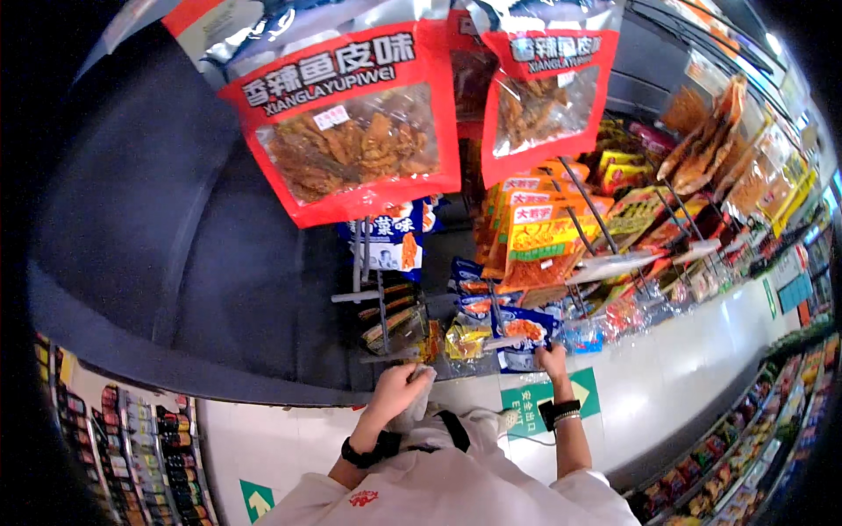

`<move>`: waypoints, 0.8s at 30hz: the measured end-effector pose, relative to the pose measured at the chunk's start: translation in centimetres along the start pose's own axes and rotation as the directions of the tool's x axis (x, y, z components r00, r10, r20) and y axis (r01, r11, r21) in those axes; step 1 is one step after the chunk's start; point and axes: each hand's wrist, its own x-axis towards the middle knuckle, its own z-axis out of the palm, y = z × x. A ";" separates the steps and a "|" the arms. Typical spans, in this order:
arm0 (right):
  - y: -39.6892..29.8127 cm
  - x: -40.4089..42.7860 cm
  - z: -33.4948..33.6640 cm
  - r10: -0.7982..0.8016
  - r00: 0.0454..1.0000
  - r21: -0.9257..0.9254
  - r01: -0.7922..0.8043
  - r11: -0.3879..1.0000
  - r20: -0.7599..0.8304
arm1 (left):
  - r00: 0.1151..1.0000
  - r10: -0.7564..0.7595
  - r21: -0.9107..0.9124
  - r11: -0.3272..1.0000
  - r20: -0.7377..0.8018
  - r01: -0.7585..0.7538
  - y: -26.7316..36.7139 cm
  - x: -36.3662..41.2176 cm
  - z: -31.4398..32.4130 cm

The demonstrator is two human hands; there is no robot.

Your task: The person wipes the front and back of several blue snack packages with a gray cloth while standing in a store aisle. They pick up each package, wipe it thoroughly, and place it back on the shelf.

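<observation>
A crumpled grey cloth (418,402) is bunched in my left hand (393,392), in front of the lower shelf edge. My right hand (553,359) pinches the lower right edge of a blue snack packet (526,327). This packet hangs among others at the end of a metal display hook (496,309), with a pale label holder (506,342) across its front. To its left lies a yellow and clear packet (466,340). Just above my left hand, dark clear-fronted packets (402,329) hang on another hook.
Large red snack bags (358,125) hang close at the top. Orange packets (536,240) hang on the right, where hook ends (595,207) jut out. A dark display panel (197,250) fills the left. Green exit markings (582,394) lie on the floor; stocked shelves (743,454) stand behind.
</observation>
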 end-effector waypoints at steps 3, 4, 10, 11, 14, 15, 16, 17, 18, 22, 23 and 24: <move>0.1 -0.3 -0.2 0.058 0.991 0.103 -0.070 0.992 0.117 | 0.999 0.038 -0.037 0.999 0.011 -0.038 -1.1 0.2 -0.3; -0.7 -0.7 -0.1 0.075 0.989 0.096 -0.087 0.992 0.128 | 0.999 0.038 -0.043 0.998 0.018 -0.037 -0.8 0.3 -0.8; -2.6 -1.5 0.1 0.093 0.979 0.082 -0.109 0.991 0.181 | 0.996 -0.004 -0.069 0.998 0.091 0.011 0.0 0.4 -1.6; -2.8 -1.8 0.1 0.076 0.981 0.115 -0.097 0.989 0.176 | 0.994 -0.016 -0.066 0.998 0.104 0.023 0.2 0.4 -1.6; -1.4 -1.2 -0.3 0.146 0.974 0.080 -0.161 0.984 0.171 | 0.989 0.031 -0.045 0.999 0.144 -0.025 0.1 0.9 -1.2; -1.1 -1.0 -0.3 0.149 0.970 0.080 -0.166 0.983 0.192 | 0.987 0.022 -0.028 0.999 0.157 -0.018 0.2 1.1 -1.1; -0.9 -0.9 -0.4 0.152 0.965 0.080 -0.172 0.982 0.212 | 0.988 0.032 -0.019 0.999 0.154 -0.030 0.3 1.3 -0.9; -0.6 -0.7 -0.6 0.154 0.961 0.079 -0.177 0.981 0.231 | 0.988 0.043 -0.012 0.999 0.151 -0.042 0.4 1.5 -0.6; -2.3 -1.1 -0.2 0.168 0.950 0.099 -0.200 0.975 0.264 | 0.991 0.036 0.005 0.999 0.131 -0.037 0.2 1.3 -0.7; -2.1 -1.8 -0.6 0.055 0.965 0.024 -0.063 0.998 0.257 | 0.989 0.048 -0.051 0.998 0.143 -0.042 -0.4 2.2 0.9; -1.5 -2.1 -1.2 0.098 0.952 0.034 -0.113 0.993 0.291 | 0.988 0.046 -0.051 0.998 0.147 -0.039 -0.1 2.4 1.2; -1.4 -2.3 -1.3 0.082 0.949 0.068 -0.107 0.992 0.304 | 0.989 0.040 -0.050 0.998 0.141 -0.033 0.1 2.6 1.4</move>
